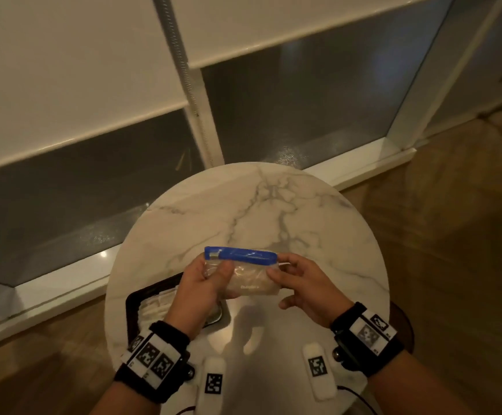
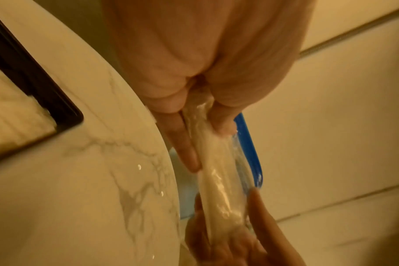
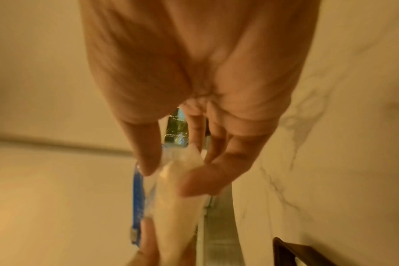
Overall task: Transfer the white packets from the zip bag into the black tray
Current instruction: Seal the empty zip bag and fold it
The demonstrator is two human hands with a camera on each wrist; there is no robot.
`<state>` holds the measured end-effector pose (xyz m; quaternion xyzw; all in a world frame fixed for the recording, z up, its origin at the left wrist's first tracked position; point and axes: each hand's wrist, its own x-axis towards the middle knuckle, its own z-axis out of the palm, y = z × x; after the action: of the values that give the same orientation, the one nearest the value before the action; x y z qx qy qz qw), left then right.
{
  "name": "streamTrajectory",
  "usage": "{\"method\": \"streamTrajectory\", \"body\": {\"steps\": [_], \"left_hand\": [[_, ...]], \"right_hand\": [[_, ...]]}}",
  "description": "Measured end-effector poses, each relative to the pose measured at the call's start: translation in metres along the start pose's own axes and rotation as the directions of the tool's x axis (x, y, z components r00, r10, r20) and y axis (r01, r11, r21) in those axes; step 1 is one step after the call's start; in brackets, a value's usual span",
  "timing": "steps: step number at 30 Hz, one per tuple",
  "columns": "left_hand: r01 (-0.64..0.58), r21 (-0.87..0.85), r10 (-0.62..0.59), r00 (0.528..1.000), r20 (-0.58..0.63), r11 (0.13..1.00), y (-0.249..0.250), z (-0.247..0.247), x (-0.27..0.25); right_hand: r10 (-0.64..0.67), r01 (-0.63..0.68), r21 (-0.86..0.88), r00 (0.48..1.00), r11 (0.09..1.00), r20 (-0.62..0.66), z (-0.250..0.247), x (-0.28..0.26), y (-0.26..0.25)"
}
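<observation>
Marble-patterned and round, the worktop [image 1: 273, 211] stands by a window with lowered blinds. Above it both hands hold the zip bag [image 1: 245, 274], its blue zip strip [image 1: 240, 255] uppermost and apparently closed, white packets [image 1: 252, 281] bunched inside. The left hand [image 1: 201, 287] pinches the bag's left end between thumb and fingers [image 2: 185, 149]; the right hand [image 1: 300, 290] pinches the right end. The black tray [image 1: 132, 304] sits at the near left edge, below the left hand, already holding some white packets. To do this step well, the person would probably keep the left grip firm below the zip, draw the slider fully across, and only then tip the mouth over the tray so nothing spills.
</observation>
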<state>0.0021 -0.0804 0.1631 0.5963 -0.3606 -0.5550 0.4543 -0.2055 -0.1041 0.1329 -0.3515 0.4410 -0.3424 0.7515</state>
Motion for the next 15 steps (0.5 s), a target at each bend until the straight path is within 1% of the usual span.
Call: {"method": "streamTrajectory", "body": {"steps": [2,3,6,8,11,13,15], "left_hand": [[-0.031,0.049,0.03,0.999,0.019,0.998,-0.006,0.039,0.002],[-0.043,0.1,0.04,0.999,0.032,0.994,-0.01,0.055,0.004],[-0.053,0.27,0.032,0.996,0.083,0.961,-0.025,0.108,0.012],[-0.059,0.326,0.021,0.993,0.118,0.944,-0.032,0.146,0.016],[-0.091,0.385,0.003,0.975,0.221,0.918,-0.043,0.212,0.021],[-0.101,0.404,-0.023,0.956,0.292,0.909,-0.059,0.259,0.028],[-0.121,0.43,-0.054,0.926,0.375,0.895,-0.083,0.308,0.036]], "right_hand": [[-0.019,0.025,0.084,0.997,0.996,-0.071,-0.032,-0.011,0.002],[-0.041,0.051,0.093,0.994,0.994,-0.106,-0.046,-0.017,0.003],[-0.096,0.11,0.059,0.973,0.992,-0.209,-0.101,-0.037,0.004],[-0.123,0.136,0.035,0.959,0.99,-0.254,-0.138,-0.053,0.004],[-0.143,0.161,0.031,0.936,0.986,-0.321,-0.193,-0.077,0.006],[-0.144,0.183,0.06,0.905,0.981,-0.401,-0.231,-0.094,0.013],[-0.149,0.214,0.072,0.847,0.974,-0.51,-0.273,-0.113,0.024]]}}
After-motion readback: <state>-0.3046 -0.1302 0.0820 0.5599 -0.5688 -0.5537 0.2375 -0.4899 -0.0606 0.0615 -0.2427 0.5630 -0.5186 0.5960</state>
